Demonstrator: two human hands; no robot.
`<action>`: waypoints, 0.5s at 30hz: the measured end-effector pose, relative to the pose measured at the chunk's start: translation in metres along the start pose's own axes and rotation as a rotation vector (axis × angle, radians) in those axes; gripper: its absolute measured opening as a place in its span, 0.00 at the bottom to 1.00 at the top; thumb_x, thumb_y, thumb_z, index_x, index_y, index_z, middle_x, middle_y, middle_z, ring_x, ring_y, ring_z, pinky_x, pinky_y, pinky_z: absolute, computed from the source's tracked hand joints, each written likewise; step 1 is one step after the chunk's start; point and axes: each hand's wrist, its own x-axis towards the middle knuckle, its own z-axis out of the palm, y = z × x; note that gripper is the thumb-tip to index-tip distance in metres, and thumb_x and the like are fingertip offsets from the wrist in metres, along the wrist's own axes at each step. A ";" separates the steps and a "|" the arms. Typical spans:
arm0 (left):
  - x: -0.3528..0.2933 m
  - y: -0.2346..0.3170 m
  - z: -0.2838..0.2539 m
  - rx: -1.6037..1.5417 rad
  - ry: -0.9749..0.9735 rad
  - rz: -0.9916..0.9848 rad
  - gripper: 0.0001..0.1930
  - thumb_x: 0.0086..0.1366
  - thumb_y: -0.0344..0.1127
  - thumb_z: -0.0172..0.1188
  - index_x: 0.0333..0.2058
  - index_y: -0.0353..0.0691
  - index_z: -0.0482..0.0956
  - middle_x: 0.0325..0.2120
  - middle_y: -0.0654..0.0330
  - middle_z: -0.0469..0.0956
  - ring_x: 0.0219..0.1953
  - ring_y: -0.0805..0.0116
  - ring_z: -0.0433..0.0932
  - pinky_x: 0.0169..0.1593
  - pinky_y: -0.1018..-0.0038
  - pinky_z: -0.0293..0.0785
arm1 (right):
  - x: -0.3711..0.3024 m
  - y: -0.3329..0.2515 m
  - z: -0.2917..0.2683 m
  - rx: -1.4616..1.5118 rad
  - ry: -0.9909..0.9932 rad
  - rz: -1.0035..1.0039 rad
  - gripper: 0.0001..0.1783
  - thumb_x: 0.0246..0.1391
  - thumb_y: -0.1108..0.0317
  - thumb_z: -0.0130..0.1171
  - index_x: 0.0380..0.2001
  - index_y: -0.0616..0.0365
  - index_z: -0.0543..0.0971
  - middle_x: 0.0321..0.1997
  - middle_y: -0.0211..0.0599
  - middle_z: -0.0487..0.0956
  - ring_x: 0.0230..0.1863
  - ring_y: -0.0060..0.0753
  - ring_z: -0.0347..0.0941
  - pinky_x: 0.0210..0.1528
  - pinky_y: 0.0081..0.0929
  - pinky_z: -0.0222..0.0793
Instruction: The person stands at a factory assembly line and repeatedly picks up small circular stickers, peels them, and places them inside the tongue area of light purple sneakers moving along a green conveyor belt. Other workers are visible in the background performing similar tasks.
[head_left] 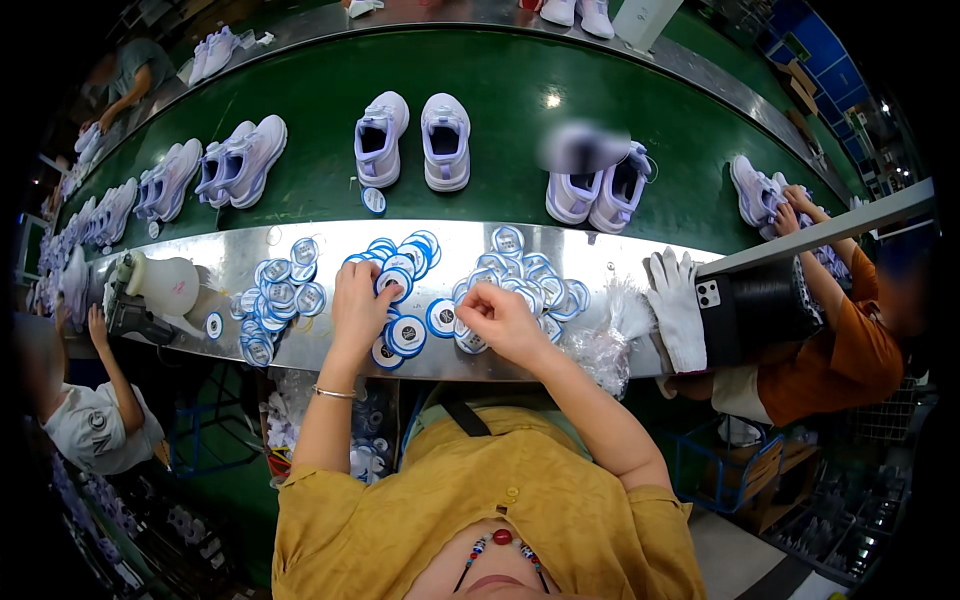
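Note:
My left hand [358, 308] has its fingers closed around the edge of a round white tag [396, 284] with a blue rim, above a heap of similar tags. Just to the right, my right hand [505, 320] is pinched with thumb and fingertips together; whatever is between them is too small to make out. Loose round tags [406, 336] lie between the hands on the metal ledge [350, 237]. Another heap of tags [540, 283] spreads beyond my right hand, and a third heap of tags [280, 296] sits left of my left hand.
White-and-lavender sneakers [446, 145] stand in pairs along the green conveyor belt [300, 80]. A round tag [373, 200] hangs at one shoe. White gloves [677, 310], a phone [708, 293] and crumpled clear plastic [612, 335] lie at right. Co-workers sit on both sides.

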 end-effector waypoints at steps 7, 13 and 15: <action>0.012 -0.022 -0.004 -0.582 -0.374 -0.503 0.09 0.54 0.30 0.65 0.24 0.31 0.75 0.18 0.64 0.71 0.21 0.77 0.67 0.25 0.79 0.66 | 0.003 0.005 0.002 -0.014 0.062 -0.039 0.08 0.50 0.68 0.59 0.26 0.62 0.74 0.16 0.32 0.73 0.19 0.21 0.66 0.23 0.22 0.61; 0.004 -0.017 -0.004 -0.647 -0.210 -0.476 0.10 0.59 0.28 0.61 0.37 0.29 0.80 0.20 0.63 0.76 0.22 0.78 0.70 0.24 0.82 0.66 | 0.005 0.001 0.010 -0.076 0.065 -0.065 0.08 0.50 0.67 0.58 0.26 0.62 0.75 0.17 0.38 0.74 0.18 0.30 0.69 0.24 0.27 0.63; 0.006 -0.008 -0.014 -0.644 -0.244 -0.543 0.11 0.59 0.29 0.60 0.40 0.30 0.80 0.21 0.62 0.77 0.22 0.79 0.71 0.24 0.82 0.67 | 0.004 -0.006 0.011 -0.098 0.075 -0.057 0.09 0.50 0.66 0.57 0.26 0.63 0.75 0.17 0.40 0.74 0.19 0.34 0.70 0.24 0.29 0.63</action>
